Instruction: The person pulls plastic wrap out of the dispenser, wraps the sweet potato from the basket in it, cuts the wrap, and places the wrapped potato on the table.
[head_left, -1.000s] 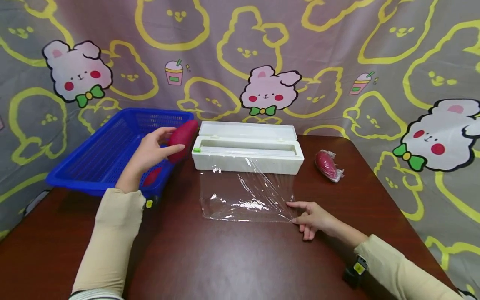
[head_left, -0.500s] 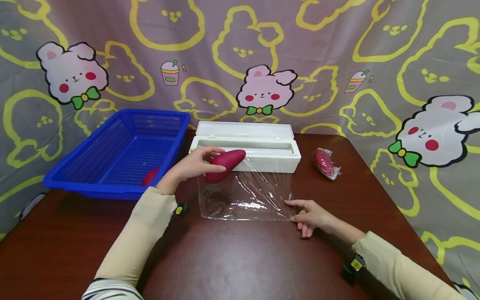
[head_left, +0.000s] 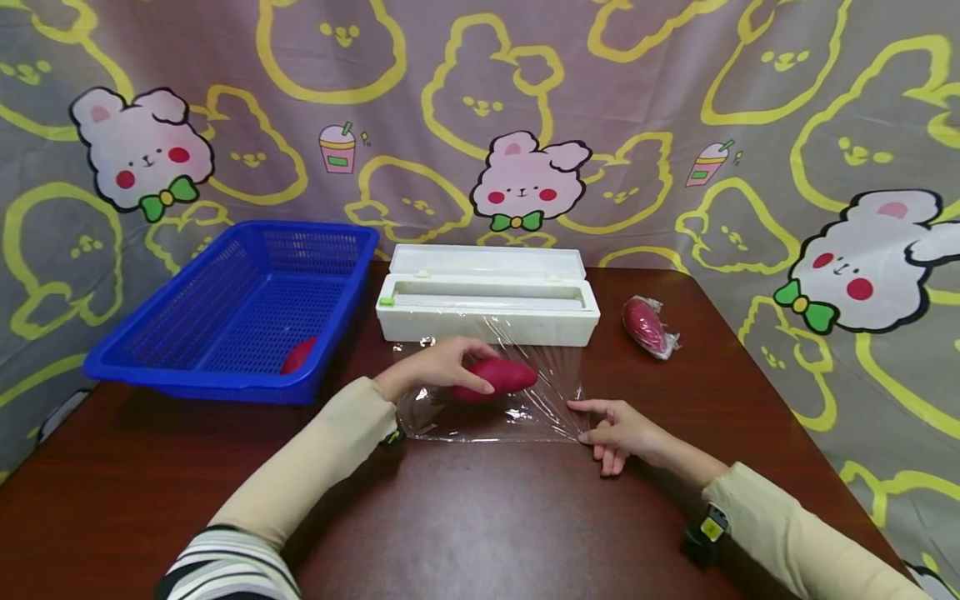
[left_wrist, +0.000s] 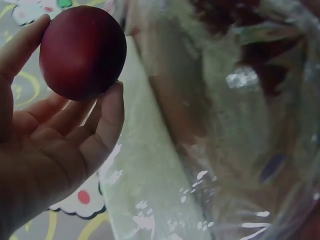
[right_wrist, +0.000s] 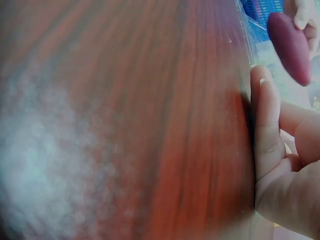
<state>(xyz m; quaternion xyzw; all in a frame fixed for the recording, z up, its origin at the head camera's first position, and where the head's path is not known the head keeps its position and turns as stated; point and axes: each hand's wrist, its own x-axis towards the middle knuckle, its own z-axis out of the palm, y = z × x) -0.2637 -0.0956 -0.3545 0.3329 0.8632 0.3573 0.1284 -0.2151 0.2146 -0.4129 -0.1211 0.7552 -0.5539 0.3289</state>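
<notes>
My left hand (head_left: 442,365) grips a smooth red sweet potato (head_left: 508,377), holding it over the sheet of plastic wrap (head_left: 480,427). In the left wrist view the rounded end of the sweet potato (left_wrist: 82,52) shows between thumb and fingers. The wrap runs out from a white dispenser box (head_left: 517,327), whose lid stands raised at the back. At the sheet's near right corner, my right hand (head_left: 622,435) pinches the wrap between thumb and finger, drawing creases across it. The right wrist view shows this hand (right_wrist: 285,145) low by the table.
A blue plastic basket (head_left: 195,382) stands on the left, with another red sweet potato (head_left: 298,356) in its near right corner. Right of the box lies a sweet potato wrapped in film (head_left: 647,323). A patterned curtain (head_left: 645,92) hangs behind the brown table (head_left: 480,517).
My left hand has carried the sweet potato from beside the basket rightward, past the box front, and down over the wrap. My right hand has stayed at the sheet's corner.
</notes>
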